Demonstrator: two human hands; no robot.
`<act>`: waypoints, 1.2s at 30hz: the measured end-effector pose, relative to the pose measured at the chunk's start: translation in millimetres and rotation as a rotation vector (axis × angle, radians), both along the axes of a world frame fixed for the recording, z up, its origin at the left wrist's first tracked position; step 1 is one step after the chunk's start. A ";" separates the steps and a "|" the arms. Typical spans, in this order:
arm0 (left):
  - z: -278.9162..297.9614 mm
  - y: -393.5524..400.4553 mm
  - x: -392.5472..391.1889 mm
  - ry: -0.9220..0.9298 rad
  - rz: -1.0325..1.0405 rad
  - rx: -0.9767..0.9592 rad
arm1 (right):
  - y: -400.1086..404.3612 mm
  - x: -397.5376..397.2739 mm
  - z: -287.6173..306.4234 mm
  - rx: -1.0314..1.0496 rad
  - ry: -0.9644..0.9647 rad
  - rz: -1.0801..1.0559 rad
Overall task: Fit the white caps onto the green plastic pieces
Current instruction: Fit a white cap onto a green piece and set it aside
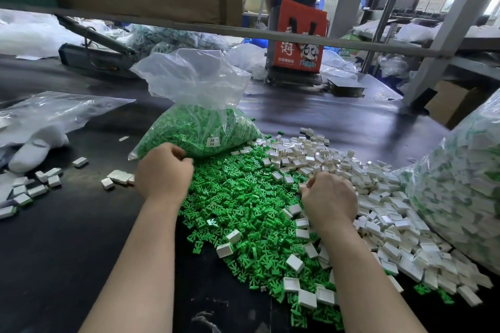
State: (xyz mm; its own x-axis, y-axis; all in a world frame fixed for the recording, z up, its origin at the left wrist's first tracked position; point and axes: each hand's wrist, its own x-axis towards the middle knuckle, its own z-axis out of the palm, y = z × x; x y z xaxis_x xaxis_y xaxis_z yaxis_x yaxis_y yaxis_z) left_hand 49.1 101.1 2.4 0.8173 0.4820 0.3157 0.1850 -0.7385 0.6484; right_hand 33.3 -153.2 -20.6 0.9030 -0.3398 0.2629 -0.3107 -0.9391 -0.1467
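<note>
A dark counter (67, 251) carries everything. At far centre stands a clear plastic bag of green pieces (200, 127), and at the right edge a second clear bag of capped parts (460, 192). A loose heap of green plastic pieces (243, 205) spreads from the first bag toward the near side, with a pile of white rectangular caps (384, 213) touching its right. The left hand (163, 173) rests at the bag's near corner, fingers curled; what they hold cannot be told. The right hand (328, 200) lies where the heaps meet, fingers curled under, their hold hidden.

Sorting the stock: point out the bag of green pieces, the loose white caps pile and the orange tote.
bag of green pieces (194, 130), head view, filled lower part.
white caps pile (378, 197), head view, middle.
orange tote (297, 35), head view, front panel.
</note>
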 end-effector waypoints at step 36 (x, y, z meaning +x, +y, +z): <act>-6.3 -96.1 -8.8 -0.140 -0.857 -0.831 | 9.2 1.0 18.1 1.572 -0.098 0.433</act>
